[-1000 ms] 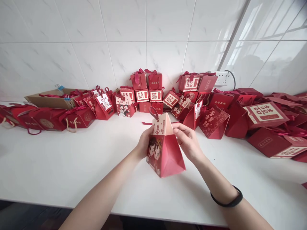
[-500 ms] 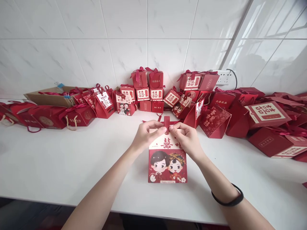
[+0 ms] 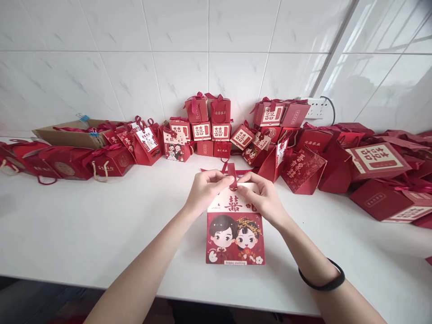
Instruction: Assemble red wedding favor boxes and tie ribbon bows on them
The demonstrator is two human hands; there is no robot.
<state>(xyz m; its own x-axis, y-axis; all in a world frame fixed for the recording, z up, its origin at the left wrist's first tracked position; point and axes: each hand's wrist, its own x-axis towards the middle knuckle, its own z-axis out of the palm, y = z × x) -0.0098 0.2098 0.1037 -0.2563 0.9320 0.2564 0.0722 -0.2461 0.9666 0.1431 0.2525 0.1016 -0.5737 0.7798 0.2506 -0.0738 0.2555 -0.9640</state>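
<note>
A red gift box (image 3: 235, 236) with a cartoon couple on its front and a cream top flap stands on the white table (image 3: 101, 234), facing me. A red ribbon (image 3: 232, 174) sticks up from its top. My left hand (image 3: 204, 191) pinches the ribbon from the left. My right hand (image 3: 263, 195) pinches it from the right, fingers resting on the flap. A black band (image 3: 322, 279) circles my right wrist.
Many red gift boxes (image 3: 207, 128) are stacked along the tiled wall and piled at the right (image 3: 378, 166). A brown cardboard tray (image 3: 67, 135) with red ribbons lies at the far left. A wall socket (image 3: 315, 108) with a cable sits behind the boxes.
The box turned from side-on to front-facing and was set down on the table. Both hands moved to its top and took hold of the ribbon.
</note>
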